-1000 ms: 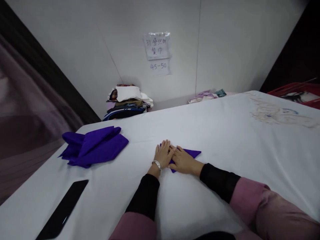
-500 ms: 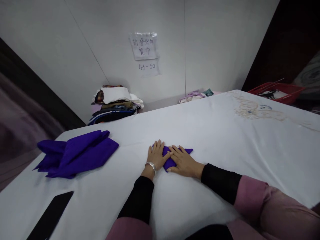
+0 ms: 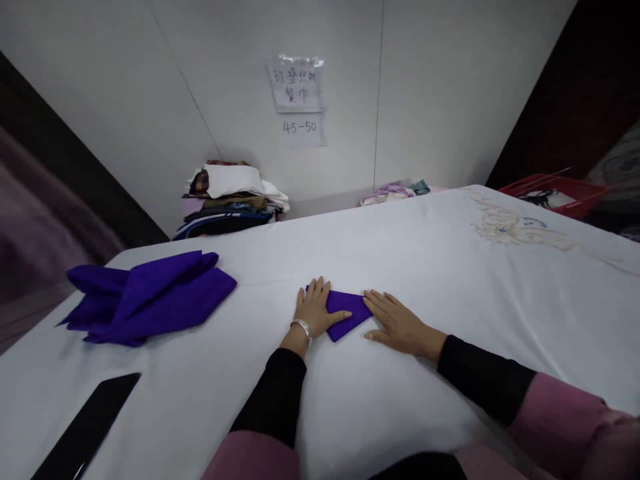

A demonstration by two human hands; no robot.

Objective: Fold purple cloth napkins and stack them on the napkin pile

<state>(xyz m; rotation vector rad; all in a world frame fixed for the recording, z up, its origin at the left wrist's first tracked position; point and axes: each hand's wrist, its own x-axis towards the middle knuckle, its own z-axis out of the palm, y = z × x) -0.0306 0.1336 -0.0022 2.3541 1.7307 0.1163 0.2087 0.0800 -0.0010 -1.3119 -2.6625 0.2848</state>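
Note:
A small folded purple napkin (image 3: 349, 311) lies flat on the white tablecloth (image 3: 260, 373) in front of me. My left hand (image 3: 316, 310), with a silver bracelet at its wrist, rests flat across the napkin's left part, thumb stretched over the cloth. At the napkin's right tip lies my right hand (image 3: 395, 323), palm down, fingers extended and its fingertips over the corner. Both hands are open and grip nothing. The napkin's left portion is hidden under my left hand, and its right corner under my right fingers.
A crumpled heap of purple cloth (image 3: 160, 300) lies on the left, with a black flat object (image 3: 87, 427) nearer me. Behind the table's far edge are a pile of folded clothes (image 3: 233, 193), more fabric (image 3: 393, 192) and a red basket (image 3: 580, 193). A handwritten paper sign (image 3: 297, 87) hangs on the wall.
My right hand has slid rightward, from the middle of the napkin to its right tip, uncovering more purple cloth. My left hand stays in place on it. The view has shifted slightly.

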